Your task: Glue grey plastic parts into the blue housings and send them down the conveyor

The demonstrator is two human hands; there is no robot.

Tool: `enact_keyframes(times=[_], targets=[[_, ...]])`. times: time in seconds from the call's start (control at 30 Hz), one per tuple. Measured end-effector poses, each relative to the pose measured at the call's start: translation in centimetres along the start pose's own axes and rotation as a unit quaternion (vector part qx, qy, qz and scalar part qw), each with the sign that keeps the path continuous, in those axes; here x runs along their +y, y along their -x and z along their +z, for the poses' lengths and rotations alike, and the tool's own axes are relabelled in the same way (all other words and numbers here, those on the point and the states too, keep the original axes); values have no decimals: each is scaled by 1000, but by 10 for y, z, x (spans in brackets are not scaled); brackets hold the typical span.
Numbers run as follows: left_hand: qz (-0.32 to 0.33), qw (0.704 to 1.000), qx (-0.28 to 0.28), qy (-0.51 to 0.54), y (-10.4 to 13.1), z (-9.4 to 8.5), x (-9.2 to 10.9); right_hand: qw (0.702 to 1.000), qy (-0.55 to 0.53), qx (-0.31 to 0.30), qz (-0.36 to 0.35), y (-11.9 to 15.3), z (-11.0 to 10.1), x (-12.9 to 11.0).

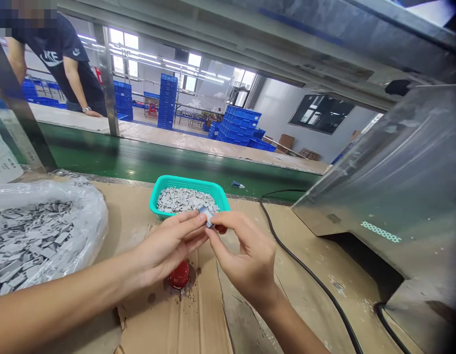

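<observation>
Both hands meet near the middle of the view, in front of a teal basket [153, 199] of small grey and white parts. Between my left hand [176, 241] and my right hand [246, 250] is a small grey and dark blue part [207, 215]. The thumb and fingers of my left hand pinch its left side. My right thumb and forefinger grip its right side. Below my left hand, a red round object [179, 275] rests on the cardboard [198, 314]. Another bit of red shows behind my right fingers.
An open plastic bag [97, 216] of grey parts lies at the left. A green conveyor belt [139, 160] crosses behind the basket, with a small part [237, 185] on it. A black cable [305, 265] and metal housing [379, 187] are at right. A person [71, 59] leans over the far side.
</observation>
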State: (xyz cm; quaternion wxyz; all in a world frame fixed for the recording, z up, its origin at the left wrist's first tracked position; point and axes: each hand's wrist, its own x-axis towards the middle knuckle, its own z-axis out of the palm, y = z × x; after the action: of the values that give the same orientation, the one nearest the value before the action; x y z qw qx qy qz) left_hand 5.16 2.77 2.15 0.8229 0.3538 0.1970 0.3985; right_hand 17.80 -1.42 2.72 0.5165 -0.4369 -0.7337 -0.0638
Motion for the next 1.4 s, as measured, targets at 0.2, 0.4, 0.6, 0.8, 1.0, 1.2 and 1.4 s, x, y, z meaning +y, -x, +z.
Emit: enact_keyframes(times=[0.2, 0.4, 0.6, 0.8, 1.0, 1.2, 1.4], targets=[[14, 998, -68, 15, -6, -8, 4, 998, 56, 17, -25, -8, 10, 6], [41, 999, 0, 22, -20, -18, 22, 998, 9, -43, -38, -13, 15, 25], [148, 971, 107, -157, -42, -54, 60, 971, 48, -194, 129, -44, 27, 83], [198, 883, 157, -395, -62, -102, 86, 932, 54, -333, 134, -51, 45, 112], [146, 700, 231, -660, -109, -154, 120, 917, 48, -374, 132, -48, 45, 110], [57, 518, 194, -831, -138, -176, 125, 920, 63, -351, 162, -43, 52, 114], [11, 455, 152, -877, -180, -145, 118, 928, 35, -320, 188, -38, 55, 115]])
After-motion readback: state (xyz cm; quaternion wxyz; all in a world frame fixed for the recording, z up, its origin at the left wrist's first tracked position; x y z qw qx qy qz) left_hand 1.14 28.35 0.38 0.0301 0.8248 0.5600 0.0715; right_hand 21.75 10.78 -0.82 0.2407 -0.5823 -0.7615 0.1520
